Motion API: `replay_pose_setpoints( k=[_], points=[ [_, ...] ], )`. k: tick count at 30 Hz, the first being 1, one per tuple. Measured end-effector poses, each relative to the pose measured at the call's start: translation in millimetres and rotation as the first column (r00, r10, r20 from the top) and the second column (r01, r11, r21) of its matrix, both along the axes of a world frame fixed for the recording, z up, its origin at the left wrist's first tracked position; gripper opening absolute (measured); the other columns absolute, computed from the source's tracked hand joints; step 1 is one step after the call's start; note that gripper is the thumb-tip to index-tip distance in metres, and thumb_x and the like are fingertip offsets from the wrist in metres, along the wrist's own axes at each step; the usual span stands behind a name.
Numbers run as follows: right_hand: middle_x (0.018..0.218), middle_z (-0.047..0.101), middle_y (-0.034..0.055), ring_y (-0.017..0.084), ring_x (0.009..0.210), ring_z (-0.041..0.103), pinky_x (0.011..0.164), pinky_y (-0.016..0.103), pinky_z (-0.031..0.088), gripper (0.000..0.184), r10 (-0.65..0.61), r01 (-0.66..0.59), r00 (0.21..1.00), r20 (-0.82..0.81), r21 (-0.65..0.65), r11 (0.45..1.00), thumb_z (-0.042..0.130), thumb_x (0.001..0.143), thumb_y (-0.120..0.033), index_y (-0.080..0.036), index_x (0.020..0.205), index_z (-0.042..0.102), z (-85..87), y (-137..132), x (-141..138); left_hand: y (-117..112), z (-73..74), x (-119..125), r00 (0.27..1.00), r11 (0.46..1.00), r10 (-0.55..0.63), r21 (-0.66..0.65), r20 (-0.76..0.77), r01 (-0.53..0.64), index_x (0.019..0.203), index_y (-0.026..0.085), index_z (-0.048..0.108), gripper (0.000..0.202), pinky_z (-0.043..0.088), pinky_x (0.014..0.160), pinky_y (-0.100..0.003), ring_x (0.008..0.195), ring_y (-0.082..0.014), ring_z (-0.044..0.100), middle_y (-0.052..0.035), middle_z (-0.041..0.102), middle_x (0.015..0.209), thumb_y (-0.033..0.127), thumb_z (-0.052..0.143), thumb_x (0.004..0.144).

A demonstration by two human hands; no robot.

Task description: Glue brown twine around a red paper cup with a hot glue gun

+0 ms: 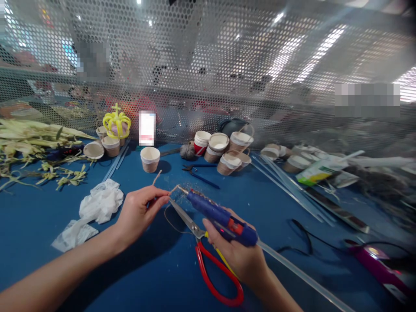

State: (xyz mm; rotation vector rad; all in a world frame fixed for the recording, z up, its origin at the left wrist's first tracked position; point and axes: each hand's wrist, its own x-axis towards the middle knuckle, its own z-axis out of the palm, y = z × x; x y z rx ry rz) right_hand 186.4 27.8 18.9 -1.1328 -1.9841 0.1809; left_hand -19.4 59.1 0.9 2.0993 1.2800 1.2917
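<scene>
My left hand (pixel 141 208) pinches a short piece of twine (pixel 173 190) between thumb and fingertips, with one end sticking out to the right and another upward. Wrapped round a blue hot glue gun (pixel 211 210) is my right hand (pixel 238 253). The gun's metal nozzle is at the twine's right end; whether they touch I cannot tell. A long clear glue stick (pixel 299 273) runs out of the gun's back. Red-handled scissors (pixel 198 232) lie beneath the gun, blades toward my left hand. A thin loop of string (pixel 172 223) lies beside the blades.
Twine-wrapped paper cups (pixel 150 160) stand along the back, near a grey twine ball (pixel 187 151) and pliers (pixel 203 175). Crumpled white plastic (pixel 100 201) lies left. Clear glue sticks (pixel 292 190) and a black cord (pixel 308 238) lie right. Dried husks (pixel 39 134) are piled far left. A perforated metal screen (pixel 195 65) rises behind.
</scene>
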Motion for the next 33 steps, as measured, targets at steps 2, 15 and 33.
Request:
replay_pose_setpoints(
  k=[2, 15, 33],
  points=[
    [0.055, 0.055, 0.0015, 0.013, 0.050, 0.054, 0.051, 0.025, 0.049, 0.019, -0.007, 0.007, 1.000, 0.008, -0.004, 1.000, 0.045, 0.081, -0.023, -0.018, 0.068, 0.059, 0.1, 0, 1, 0, 0.3, 0, 1.000, 1.000, -0.008, 0.001, 0.003, 0.008, 0.080, 0.015, 0.066, 0.014, 0.042, 0.049, -0.020, 0.051, -0.0095, 0.052, -0.0023, 0.066, 0.065, 0.022, 0.055, 0.079],
    [0.055, 0.055, 0.0011, 0.014, 0.049, 0.053, 0.050, 0.026, 0.047, 0.017, -0.050, 0.050, 0.999, -0.004, -0.103, 0.993, 0.047, 0.080, -0.025, -0.019, 0.069, 0.059, -2.9, -3, 2, -2, 2.5, 1, 1.000, 1.000, -0.001, 0.007, -0.001, 0.001, 0.078, 0.014, 0.066, 0.014, 0.042, 0.049, -0.020, 0.050, -0.0099, 0.052, -0.0033, 0.067, 0.065, 0.021, 0.054, 0.079],
    [0.061, 0.056, 0.0012, 0.013, 0.053, 0.055, 0.052, 0.025, 0.046, 0.015, -0.059, 0.063, 0.997, 0.040, -0.114, 0.991, 0.048, 0.081, -0.025, -0.019, 0.070, 0.057, -13.8, -6, 3, -2, 2.7, 0, 1.000, 1.000, 0.002, 0.020, -0.009, -0.001, 0.077, 0.014, 0.066, 0.014, 0.043, 0.049, -0.021, 0.051, -0.0103, 0.053, -0.0040, 0.067, 0.065, 0.022, 0.054, 0.079]
  ],
)
